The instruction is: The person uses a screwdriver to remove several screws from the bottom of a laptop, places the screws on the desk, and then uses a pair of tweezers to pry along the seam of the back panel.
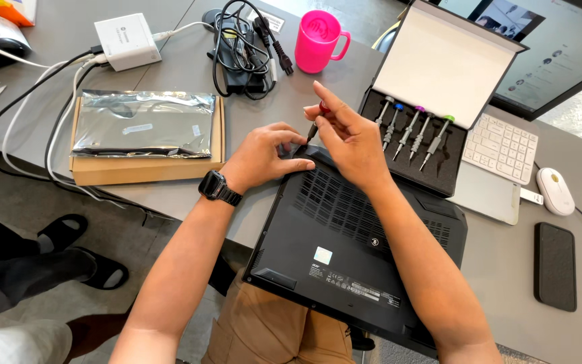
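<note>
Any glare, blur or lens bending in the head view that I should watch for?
Head view: even daylight and sharp focus on both hands; the silver bag on the cardboard box glints brightly; the screwdriver tip is tiny and shaded against the black laptop; the table edges bow slightly outward.

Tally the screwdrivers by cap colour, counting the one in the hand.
Red, held upright in the right hand at the laptop corner: 1
Grey: 1
Blue: 1
Purple: 1
Green: 1
Cap unclear: 1
Total: 6

Five screwdrivers point(412, 135) sit in the case, one more screwdriver point(315, 121) is held, plus one overturned laptop point(358, 256), one pink mug point(318, 42), one mouse point(555, 191).
</note>
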